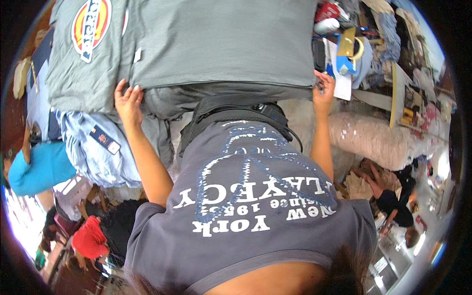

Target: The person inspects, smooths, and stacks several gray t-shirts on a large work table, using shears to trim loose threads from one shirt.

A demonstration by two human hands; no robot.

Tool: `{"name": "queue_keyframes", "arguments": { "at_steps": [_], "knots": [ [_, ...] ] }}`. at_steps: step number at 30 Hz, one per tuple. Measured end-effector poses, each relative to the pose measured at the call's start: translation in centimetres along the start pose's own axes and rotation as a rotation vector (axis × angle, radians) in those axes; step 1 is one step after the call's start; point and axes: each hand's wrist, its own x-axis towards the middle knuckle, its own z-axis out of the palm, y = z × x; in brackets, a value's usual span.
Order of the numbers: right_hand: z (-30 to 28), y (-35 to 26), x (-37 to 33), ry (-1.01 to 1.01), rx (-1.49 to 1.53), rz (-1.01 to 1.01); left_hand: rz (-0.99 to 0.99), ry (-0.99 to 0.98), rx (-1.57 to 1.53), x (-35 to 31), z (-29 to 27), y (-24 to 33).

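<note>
A plain grey garment [226, 44] lies spread flat in front of me, its hem running straight across near my waist. At the hem's left corner, my left hand [129, 104] is closed on the cloth with its fingertips. My right hand [323, 93] pinches the opposite corner, thumb and forefinger together. A small white label [137, 54] sticks out at the garment's left side. Beside it on the left lies a grey T-shirt [73, 83] with a round red and yellow print. More dark grey cloth [196, 96] hangs in folds under the hem.
Light blue clothing [93, 147] with a dark tag is piled left of my left forearm. Tape rolls [358, 48], paper [342, 73] and a dark oblong object [319, 55] lie beyond my right hand. A large pale bundle [368, 140] sits at right. Other people [91, 238] are around.
</note>
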Motion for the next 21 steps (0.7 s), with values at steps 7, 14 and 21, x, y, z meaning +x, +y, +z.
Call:
{"name": "queue_keyframes", "arguments": {
  "at_steps": [7,14,21],
  "knots": [
    [0.6,-0.8,0.3,0.042,0.021,-0.019,0.005,0.074,0.043,0.1,-0.1,-0.3],
    [0.8,-1.3,0.1,0.091,0.04,0.022,0.025,0.032,0.057,0.0,0.1,0.0],
    [0.8,-0.4,-0.1,0.176,-0.258,-0.198,0.015,0.04,0.1,-0.1,0.1,0.0]
  ]
}}
